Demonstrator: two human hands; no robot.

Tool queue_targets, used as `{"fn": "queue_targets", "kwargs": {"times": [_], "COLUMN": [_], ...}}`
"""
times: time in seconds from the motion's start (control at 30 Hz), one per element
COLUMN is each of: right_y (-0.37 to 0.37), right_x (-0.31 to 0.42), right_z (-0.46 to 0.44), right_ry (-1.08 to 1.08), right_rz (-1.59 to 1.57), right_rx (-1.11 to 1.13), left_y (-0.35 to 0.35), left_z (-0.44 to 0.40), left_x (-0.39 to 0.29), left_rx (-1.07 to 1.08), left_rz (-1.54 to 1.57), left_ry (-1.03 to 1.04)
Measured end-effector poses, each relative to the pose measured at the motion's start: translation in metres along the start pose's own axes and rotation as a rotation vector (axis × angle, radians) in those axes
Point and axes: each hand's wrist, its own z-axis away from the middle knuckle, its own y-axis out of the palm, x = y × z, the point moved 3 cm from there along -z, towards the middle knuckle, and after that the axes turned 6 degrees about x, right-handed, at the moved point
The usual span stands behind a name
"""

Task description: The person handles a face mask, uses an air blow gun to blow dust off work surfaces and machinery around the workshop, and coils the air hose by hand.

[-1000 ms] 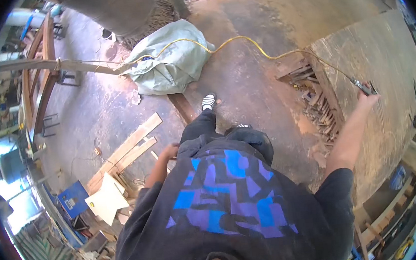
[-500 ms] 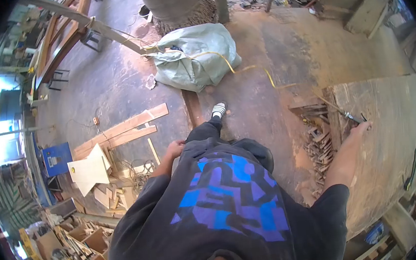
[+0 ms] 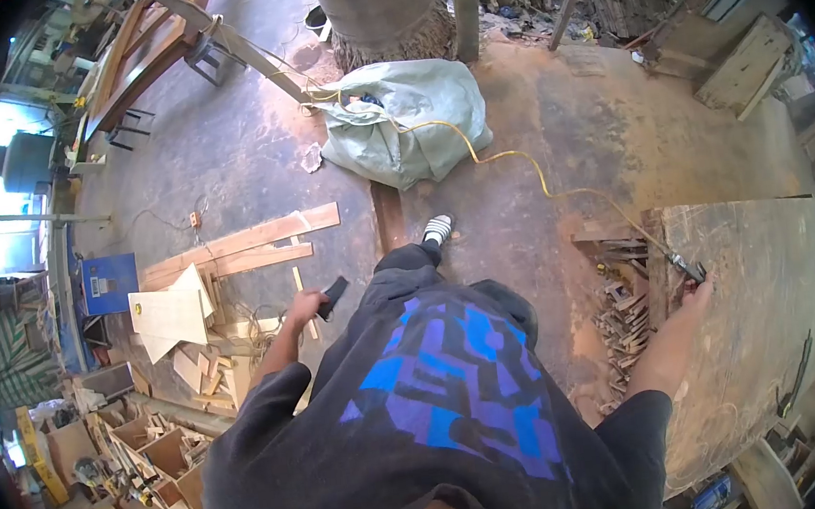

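Note:
My left hand is out beside my left hip, its fingers closed round a flat, black, phone-like object. On the other side, my right hand is at the near end of a yellow air hose, over the wooden workbench top. It grips a small metal air gun with a dark lever, fixed to that hose. The hose runs back across the floor to a pale green sack.
Planks and plywood offcuts lie on the floor at left, near a blue box. Wood scraps are piled beside the bench. A thick post stands behind the sack. A dark green tool lies on the bench.
My left hand has moved outward from my hip, and the black object now shows in it. My right hand has shifted slightly left and down in view with the air gun.

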Motion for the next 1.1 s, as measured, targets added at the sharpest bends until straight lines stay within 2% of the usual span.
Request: {"fn": "queue_targets", "kwargs": {"times": [0.07,0.13,0.23,0.37,0.47,0.5,0.57,0.6,0.63,0.67,0.7,0.77,0.83,0.9,0.97,1.03,1.1], "right_y": [0.000,0.001,0.019,0.060,0.097,0.117,0.164,0.190,0.227,0.263,0.293,0.354,0.412,0.444,0.468,0.491,0.504], "right_x": [-0.001,-0.006,-0.009,-0.022,-0.042,-0.050,-0.066,-0.079,-0.079,-0.080,-0.088,-0.108,-0.117,-0.145,-0.163,-0.165,-0.167], "right_z": [-0.002,-0.002,0.016,0.044,0.057,0.072,0.099,0.101,0.144,0.174,0.184,0.209,0.256,0.269,0.316,0.380,0.439], "right_ry": [-0.007,-0.030,-0.036,-0.109,-0.159,-0.150,-0.083,-0.159,-0.120,-0.153,-0.079,0.046,0.196,0.359,0.312,0.074,-0.181], "right_rz": [0.015,0.044,0.062,0.021,-0.071,-0.127,-0.018,-0.031,0.005,-0.089,-0.147,-0.232,-0.273,-0.035,0.335,0.687,0.657], "right_rx": [0.029,0.072,0.014,0.054,0.080,0.082,0.113,0.174,0.052,0.186,0.335,0.461,0.700,0.840,0.766,1.080,1.498], "left_y": [-0.020,-0.025,-0.008,0.017,0.027,0.029,0.028,0.027,0.026,0.022,0.018,0.009,-0.001,-0.009,-0.014,-0.018,-0.022], "left_z": [-0.009,-0.028,-0.033,-0.033,-0.047,-0.054,-0.061,-0.064,-0.072,-0.081,-0.086,-0.088,-0.098,-0.111,-0.118,-0.135,-0.131], "left_x": [0.011,0.011,-0.041,-0.128,-0.161,-0.170,-0.194,-0.204,-0.214,-0.224,-0.231,-0.251,-0.270,-0.285,-0.304,-0.315,-0.331], "left_rx": [-0.102,-0.093,-0.153,0.012,0.126,0.161,0.168,0.168,0.213,0.254,0.293,0.316,0.388,0.398,0.382,0.393,0.420], "left_rz": [0.188,0.387,0.659,0.847,0.875,0.880,0.935,0.969,1.001,1.032,1.057,1.111,1.172,1.224,1.264,1.123,0.981], "left_ry": [-0.061,-0.082,-0.039,0.074,0.138,0.158,0.176,0.179,0.223,0.264,0.306,0.304,0.337,0.343,0.337,0.382,0.375]}}
